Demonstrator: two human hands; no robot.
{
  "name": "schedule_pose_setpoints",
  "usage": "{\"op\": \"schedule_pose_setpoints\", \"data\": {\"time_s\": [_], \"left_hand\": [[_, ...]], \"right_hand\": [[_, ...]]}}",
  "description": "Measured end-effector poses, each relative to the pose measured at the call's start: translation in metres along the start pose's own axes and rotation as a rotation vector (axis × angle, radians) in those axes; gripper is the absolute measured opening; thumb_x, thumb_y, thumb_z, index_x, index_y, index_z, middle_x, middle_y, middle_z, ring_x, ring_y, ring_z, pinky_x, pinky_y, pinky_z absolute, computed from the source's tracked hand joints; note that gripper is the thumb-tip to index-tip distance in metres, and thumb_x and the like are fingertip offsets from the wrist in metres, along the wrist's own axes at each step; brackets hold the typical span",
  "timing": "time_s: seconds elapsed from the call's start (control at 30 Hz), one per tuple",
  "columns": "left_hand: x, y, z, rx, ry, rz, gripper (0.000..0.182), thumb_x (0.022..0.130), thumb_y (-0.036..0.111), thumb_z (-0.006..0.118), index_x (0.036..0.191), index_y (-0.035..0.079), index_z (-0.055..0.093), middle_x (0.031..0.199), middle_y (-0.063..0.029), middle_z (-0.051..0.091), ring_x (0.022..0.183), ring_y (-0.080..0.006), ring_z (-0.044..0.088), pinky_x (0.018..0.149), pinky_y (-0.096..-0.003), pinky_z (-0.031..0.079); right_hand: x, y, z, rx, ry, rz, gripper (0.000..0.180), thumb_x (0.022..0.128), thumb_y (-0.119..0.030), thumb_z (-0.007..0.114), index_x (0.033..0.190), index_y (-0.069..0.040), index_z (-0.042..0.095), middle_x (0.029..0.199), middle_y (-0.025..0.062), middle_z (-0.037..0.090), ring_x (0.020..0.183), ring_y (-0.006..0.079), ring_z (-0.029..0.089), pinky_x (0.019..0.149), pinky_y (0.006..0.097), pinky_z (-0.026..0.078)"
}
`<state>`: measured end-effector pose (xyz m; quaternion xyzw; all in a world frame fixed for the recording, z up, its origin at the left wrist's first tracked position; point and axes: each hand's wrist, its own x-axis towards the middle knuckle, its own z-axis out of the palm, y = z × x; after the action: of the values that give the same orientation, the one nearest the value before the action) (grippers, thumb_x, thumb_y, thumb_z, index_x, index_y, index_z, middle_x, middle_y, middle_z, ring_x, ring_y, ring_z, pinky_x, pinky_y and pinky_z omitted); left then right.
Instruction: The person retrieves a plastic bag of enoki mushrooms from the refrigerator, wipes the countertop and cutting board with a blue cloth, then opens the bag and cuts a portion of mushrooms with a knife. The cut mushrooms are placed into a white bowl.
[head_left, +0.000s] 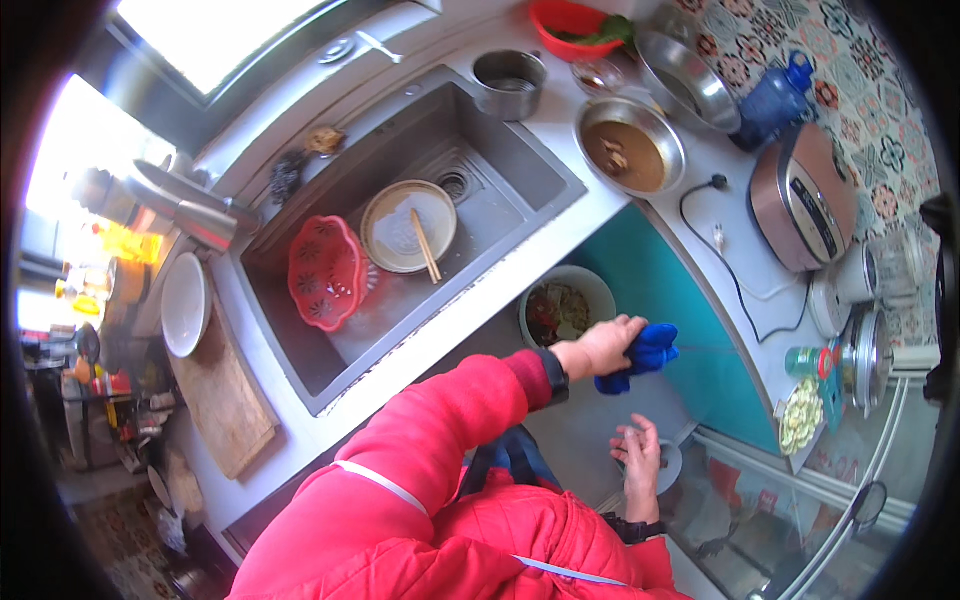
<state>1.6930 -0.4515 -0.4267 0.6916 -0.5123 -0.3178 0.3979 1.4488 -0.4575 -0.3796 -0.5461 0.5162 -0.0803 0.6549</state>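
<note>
A bunched blue cloth (651, 349) hangs from my left hand (601, 346), which is shut on it in front of the teal cabinet doors. Just left of that hand, a white bucket (600, 289) with what look like food scraps stands low beside the counter edge. My right hand (637, 454) is lower, palm partly up, fingers loosely spread with no object seen in it. Beyond my left arm, the grey sink (495, 232) holds a red plastic basket (326, 274) and a plate (386, 232) with wooden chopsticks (424, 244) across it.
On the counter, a metal bowl of brown liquid (630, 157), a metal pot (510, 82) and a rice cooker (802, 199) with its cord stand near the corner. A dish of pale sliced food (801, 420) is at the right. A wooden cutting board (225, 390) lies left of the sink.
</note>
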Motion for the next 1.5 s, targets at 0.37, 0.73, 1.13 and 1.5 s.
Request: {"op": "schedule_pose_setpoints", "data": {"time_s": [0.37, 0.73, 1.13, 1.5], "left_hand": [[-0.156, 0.046, -0.135, -0.595, 0.027, -0.055, 0.070, 0.085, 0.023, 0.070, 0.144, 0.003, 0.036, 0.132, -0.0183, 0.052, 0.116, -0.0262, 0.056, 0.097, -0.0382, 0.047], [-0.557, 0.017, -0.131, -0.056, 1.065, -1.062, 0.018, 0.083, 0.022, 0.069, 0.091, 0.007, 0.063, 0.085, -0.0102, 0.068, 0.083, -0.0218, 0.068, 0.071, -0.0346, 0.053], [-0.775, -0.014, -0.108, 0.159, 1.122, -1.200, 0.020, 0.087, 0.018, 0.062, 0.102, 0.005, 0.059, 0.094, -0.0135, 0.066, 0.084, -0.0291, 0.066, 0.076, -0.0402, 0.052], [-0.840, -0.113, -0.186, 0.223, 1.237, -1.156, 0.038, 0.086, 0.018, 0.060, 0.118, -0.002, 0.056, 0.114, -0.0210, 0.059, 0.107, -0.0385, 0.057, 0.092, -0.0445, 0.047]], "right_hand": [[0.034, -0.100, 0.118, 0.147, -0.548, -0.169, 0.062, 0.080, -0.010, 0.069, 0.137, -0.009, 0.045, 0.125, 0.0061, 0.054, 0.116, 0.0209, 0.054, 0.096, 0.0367, 0.047], [0.134, -0.136, 0.245, -1.303, -0.236, -0.913, 0.059, 0.080, -0.035, 0.069, 0.133, -0.017, 0.052, 0.117, 0.0170, 0.059, 0.107, 0.0398, 0.059, 0.089, 0.0488, 0.048], [0.057, -0.124, 0.266, -1.101, 0.037, -1.077, 0.036, 0.091, -0.028, 0.063, 0.121, -0.008, 0.061, 0.118, 0.0145, 0.062, 0.104, 0.0309, 0.060, 0.090, 0.0390, 0.048], [-0.155, 0.018, 0.506, -1.084, -0.989, -0.860, 0.024, 0.093, -0.015, 0.059, 0.112, -0.003, 0.066, 0.099, 0.0121, 0.071, 0.088, 0.0195, 0.069, 0.078, 0.0293, 0.052]]}}
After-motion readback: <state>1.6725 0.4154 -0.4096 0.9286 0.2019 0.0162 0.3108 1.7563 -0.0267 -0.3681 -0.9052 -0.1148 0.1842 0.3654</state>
